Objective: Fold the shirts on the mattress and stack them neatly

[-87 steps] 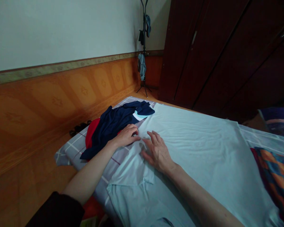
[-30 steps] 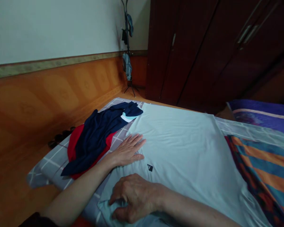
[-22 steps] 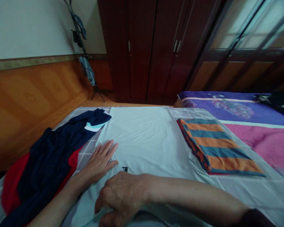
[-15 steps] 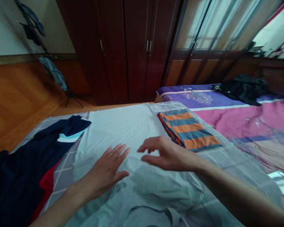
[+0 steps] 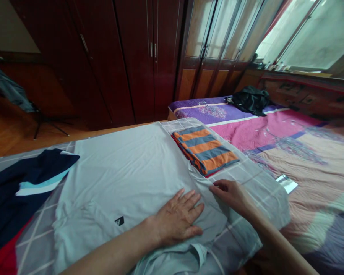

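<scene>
Left of the pale shirt, a navy garment lies loose and unfolded; the shirt itself is spread over the checked cloth, unfolded too and rumpled towards its collar, with the left hand flat on it, fingers apart. Right of the shirt, a striped garment is already folded, and the right hand touches the shirt's right edge, though whether its fingers pinch cloth I cannot tell.
</scene>
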`<act>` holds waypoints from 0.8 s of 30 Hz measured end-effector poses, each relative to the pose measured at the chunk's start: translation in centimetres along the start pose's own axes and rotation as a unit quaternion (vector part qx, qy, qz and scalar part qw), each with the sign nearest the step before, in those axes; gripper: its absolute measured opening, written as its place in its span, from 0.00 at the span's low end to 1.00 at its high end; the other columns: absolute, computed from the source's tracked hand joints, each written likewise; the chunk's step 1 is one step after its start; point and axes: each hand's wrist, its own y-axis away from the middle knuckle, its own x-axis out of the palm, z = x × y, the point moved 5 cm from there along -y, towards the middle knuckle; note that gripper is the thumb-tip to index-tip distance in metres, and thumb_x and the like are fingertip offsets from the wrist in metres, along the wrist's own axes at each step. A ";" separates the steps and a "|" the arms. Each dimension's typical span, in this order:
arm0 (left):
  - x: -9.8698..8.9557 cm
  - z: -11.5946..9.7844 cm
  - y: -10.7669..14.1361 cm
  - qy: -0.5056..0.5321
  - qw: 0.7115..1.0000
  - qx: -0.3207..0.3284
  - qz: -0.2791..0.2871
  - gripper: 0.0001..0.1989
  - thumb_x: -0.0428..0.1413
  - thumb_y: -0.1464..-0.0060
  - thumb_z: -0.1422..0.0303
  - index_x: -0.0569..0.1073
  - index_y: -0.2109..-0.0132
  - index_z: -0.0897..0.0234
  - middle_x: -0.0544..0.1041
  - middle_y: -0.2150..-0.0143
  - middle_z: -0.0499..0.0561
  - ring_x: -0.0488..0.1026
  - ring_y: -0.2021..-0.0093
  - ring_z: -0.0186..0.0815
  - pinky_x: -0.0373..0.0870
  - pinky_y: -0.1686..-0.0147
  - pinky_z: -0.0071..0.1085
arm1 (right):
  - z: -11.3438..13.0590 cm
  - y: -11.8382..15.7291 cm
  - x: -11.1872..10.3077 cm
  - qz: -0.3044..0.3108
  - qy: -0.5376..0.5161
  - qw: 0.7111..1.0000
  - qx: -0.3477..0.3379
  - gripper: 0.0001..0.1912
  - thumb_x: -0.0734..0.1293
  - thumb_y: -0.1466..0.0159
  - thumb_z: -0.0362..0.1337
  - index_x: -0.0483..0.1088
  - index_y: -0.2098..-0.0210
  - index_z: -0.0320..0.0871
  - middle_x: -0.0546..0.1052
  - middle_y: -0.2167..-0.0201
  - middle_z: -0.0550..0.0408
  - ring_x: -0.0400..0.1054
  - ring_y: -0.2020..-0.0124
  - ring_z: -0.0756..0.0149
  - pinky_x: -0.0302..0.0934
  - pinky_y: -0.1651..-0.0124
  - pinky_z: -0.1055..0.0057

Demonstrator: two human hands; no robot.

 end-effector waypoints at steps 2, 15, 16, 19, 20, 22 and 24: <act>0.2 0.3 0.2 0.005 1.000 0.001 -0.013 0.28 0.43 0.37 0.54 0.58 0.38 0.67 0.56 0.34 0.61 0.48 0.33 0.44 0.42 0.35 0.44 | 0.8 -0.6 0.1 -0.009 -0.024 1.000 0.003 0.16 0.64 0.46 0.48 0.72 0.79 0.42 0.71 0.82 0.56 0.64 0.78 0.66 0.49 0.75 0.71; 0.5 0.7 0.6 0.002 0.999 0.000 -0.054 0.28 0.46 0.39 0.54 0.60 0.38 0.68 0.58 0.35 0.62 0.52 0.34 0.46 0.44 0.35 0.43 | 3.2 1.2 2.3 0.225 -0.552 0.782 0.184 0.12 0.71 0.47 0.41 0.74 0.69 0.38 0.78 0.73 0.51 0.71 0.71 0.64 0.63 0.65 0.71; 0.5 0.7 0.6 0.002 0.998 0.001 -0.056 0.28 0.46 0.39 0.54 0.60 0.38 0.68 0.58 0.35 0.62 0.52 0.34 0.46 0.44 0.35 0.43 | 3.5 1.2 2.5 0.237 -0.553 0.773 0.200 0.12 0.71 0.47 0.40 0.74 0.69 0.38 0.78 0.73 0.51 0.71 0.71 0.64 0.64 0.65 0.71; 0.4 0.8 0.5 0.005 0.998 0.001 -0.062 0.28 0.48 0.40 0.55 0.61 0.39 0.67 0.60 0.36 0.61 0.54 0.35 0.45 0.46 0.36 0.44 | 4.4 1.1 2.9 0.266 -0.543 0.760 0.237 0.12 0.71 0.48 0.40 0.73 0.68 0.38 0.78 0.72 0.51 0.71 0.71 0.64 0.64 0.64 0.69; 0.3 0.8 0.5 0.006 0.998 0.001 -0.064 0.27 0.49 0.40 0.55 0.61 0.39 0.67 0.61 0.36 0.60 0.54 0.35 0.45 0.46 0.36 0.44 | 4.8 1.0 3.0 0.269 -0.531 0.768 0.235 0.12 0.71 0.49 0.41 0.72 0.69 0.39 0.77 0.73 0.52 0.70 0.72 0.65 0.64 0.66 0.69; 0.0 0.7 0.5 0.008 0.998 0.004 -0.068 0.27 0.50 0.41 0.56 0.62 0.40 0.65 0.62 0.37 0.58 0.55 0.36 0.44 0.47 0.36 0.44 | 5.5 0.6 3.0 0.259 -0.488 0.811 0.193 0.13 0.71 0.50 0.43 0.70 0.74 0.40 0.73 0.79 0.57 0.65 0.78 0.69 0.60 0.73 0.73; -0.2 0.6 0.6 0.007 0.997 0.008 -0.071 0.26 0.51 0.41 0.56 0.63 0.40 0.65 0.62 0.37 0.57 0.54 0.36 0.43 0.48 0.36 0.43 | 6.3 0.2 2.8 0.225 -0.437 0.863 0.119 0.15 0.72 0.50 0.45 0.65 0.79 0.41 0.66 0.84 0.62 0.58 0.82 0.74 0.52 0.78 0.75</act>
